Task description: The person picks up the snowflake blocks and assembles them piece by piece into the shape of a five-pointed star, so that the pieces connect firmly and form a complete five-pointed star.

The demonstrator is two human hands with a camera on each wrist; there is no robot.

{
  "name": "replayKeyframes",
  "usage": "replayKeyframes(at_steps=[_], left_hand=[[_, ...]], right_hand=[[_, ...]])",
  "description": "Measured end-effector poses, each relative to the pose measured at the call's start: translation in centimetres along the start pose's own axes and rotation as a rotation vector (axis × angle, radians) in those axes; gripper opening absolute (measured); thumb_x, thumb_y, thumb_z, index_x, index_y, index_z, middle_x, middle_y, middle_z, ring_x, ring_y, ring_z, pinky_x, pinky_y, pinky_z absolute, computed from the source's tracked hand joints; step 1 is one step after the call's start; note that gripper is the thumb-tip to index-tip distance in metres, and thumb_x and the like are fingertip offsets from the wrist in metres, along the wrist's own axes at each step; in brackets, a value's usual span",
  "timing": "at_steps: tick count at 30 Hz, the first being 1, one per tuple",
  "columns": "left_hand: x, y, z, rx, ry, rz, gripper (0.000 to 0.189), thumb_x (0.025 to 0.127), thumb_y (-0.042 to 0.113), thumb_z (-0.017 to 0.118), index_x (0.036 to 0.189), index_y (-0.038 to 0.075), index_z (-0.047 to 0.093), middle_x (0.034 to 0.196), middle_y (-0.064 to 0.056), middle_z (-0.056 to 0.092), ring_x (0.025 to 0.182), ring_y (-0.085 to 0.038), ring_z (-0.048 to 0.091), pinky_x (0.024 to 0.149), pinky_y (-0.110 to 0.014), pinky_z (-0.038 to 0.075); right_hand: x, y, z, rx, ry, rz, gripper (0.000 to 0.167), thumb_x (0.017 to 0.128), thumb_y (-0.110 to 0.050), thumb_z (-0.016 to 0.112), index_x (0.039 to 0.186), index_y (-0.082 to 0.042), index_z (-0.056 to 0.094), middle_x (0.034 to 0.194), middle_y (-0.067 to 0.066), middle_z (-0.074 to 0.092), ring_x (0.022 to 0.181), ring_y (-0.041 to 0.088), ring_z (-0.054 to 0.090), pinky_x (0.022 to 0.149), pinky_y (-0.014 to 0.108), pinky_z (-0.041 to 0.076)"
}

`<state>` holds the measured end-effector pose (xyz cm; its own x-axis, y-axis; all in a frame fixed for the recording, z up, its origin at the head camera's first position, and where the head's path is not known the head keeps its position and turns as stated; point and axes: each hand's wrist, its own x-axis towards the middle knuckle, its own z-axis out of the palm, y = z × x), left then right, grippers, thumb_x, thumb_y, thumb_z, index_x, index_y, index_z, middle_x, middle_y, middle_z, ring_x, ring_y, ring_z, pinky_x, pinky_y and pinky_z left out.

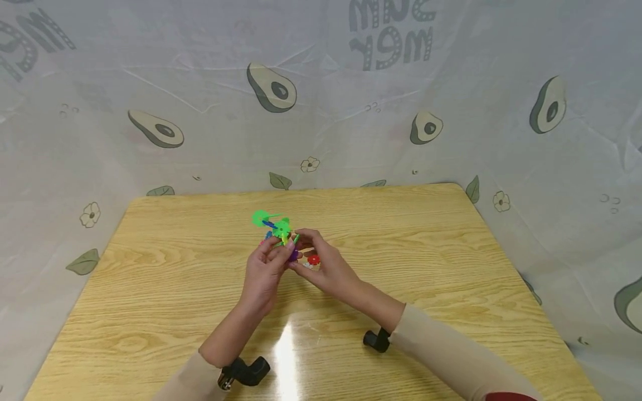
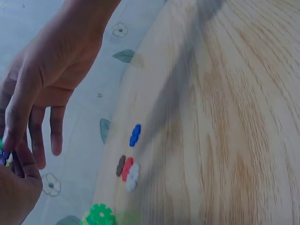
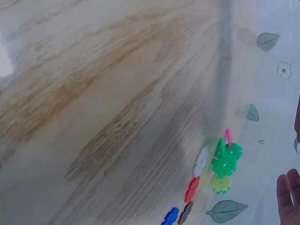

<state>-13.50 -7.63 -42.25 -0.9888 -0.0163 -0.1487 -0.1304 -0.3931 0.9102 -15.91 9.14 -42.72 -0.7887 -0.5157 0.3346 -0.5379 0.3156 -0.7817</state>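
My left hand [image 1: 263,278] grips a joined cluster of notched plastic flower discs just above the table. In the head view the cluster shows a green disc [image 1: 282,228], another green disc [image 1: 260,218], a blue disc [image 1: 269,224] seen edge-on, and a yellow disc [image 1: 285,238] near the left fingertips. My right hand [image 1: 326,267] meets it from the right, thumb and fingers curved to a purple disc [image 1: 293,255] at the cluster's lower end. Fingers hide part of this disc; in the left wrist view only a sliver shows at the image edge.
Loose discs lie on the wooden table [image 1: 401,234] beneath and behind the hands: a red disc [image 1: 313,260], a white disc [image 3: 200,161], a brown disc [image 3: 185,213] and a blue disc [image 2: 135,135]. A printed curtain [image 1: 321,122] encloses the table's back and sides.
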Motion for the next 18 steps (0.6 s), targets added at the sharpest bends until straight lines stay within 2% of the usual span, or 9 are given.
replayKeyframes(at_steps=[5,8,13,18], left_hand=[[0.2,0.1,-1.0,0.055,0.001,0.019,0.021,0.104,0.007,0.063,0.124,0.001,0.06,0.09,0.009,0.078,0.09,-0.01,0.075,0.088,-0.026,0.063],[0.4,0.3,-1.6,0.061,0.005,0.02,0.021,0.104,0.006,0.062,0.125,0.0,0.059,0.091,0.011,0.078,0.088,-0.007,0.075,0.085,-0.024,0.063],[0.6,0.6,-2.1,0.042,0.016,0.02,0.025,0.105,0.006,0.061,0.128,-0.003,0.058,0.096,0.011,0.08,0.085,-0.005,0.074,0.079,-0.022,0.062],[0.6,0.8,-2.4,0.044,0.014,0.009,0.03,0.106,0.005,0.06,0.133,-0.006,0.054,0.095,0.013,0.08,0.083,-0.004,0.073,0.076,-0.02,0.06]], right_hand=[[0.1,0.8,-0.7,-0.013,-0.068,0.001,0.062,0.1,-0.013,0.072,0.153,-0.003,0.04,0.144,0.018,0.059,0.13,0.037,0.061,0.102,0.052,0.059],[0.2,2.0,-1.6,-0.058,-0.096,0.026,0.054,0.103,-0.012,0.067,0.15,0.001,0.045,0.145,0.021,0.059,0.127,0.04,0.061,0.1,0.055,0.058],[0.3,4.5,-2.9,-0.241,-0.199,0.116,0.04,0.103,-0.009,0.064,0.142,-0.001,0.057,0.134,0.018,0.066,0.12,0.035,0.061,0.1,0.05,0.056],[0.5,6.5,-3.4,-0.387,-0.322,0.119,0.051,0.1,-0.014,0.07,0.149,-0.01,0.055,0.141,0.007,0.068,0.122,0.028,0.055,0.102,0.049,0.052]])
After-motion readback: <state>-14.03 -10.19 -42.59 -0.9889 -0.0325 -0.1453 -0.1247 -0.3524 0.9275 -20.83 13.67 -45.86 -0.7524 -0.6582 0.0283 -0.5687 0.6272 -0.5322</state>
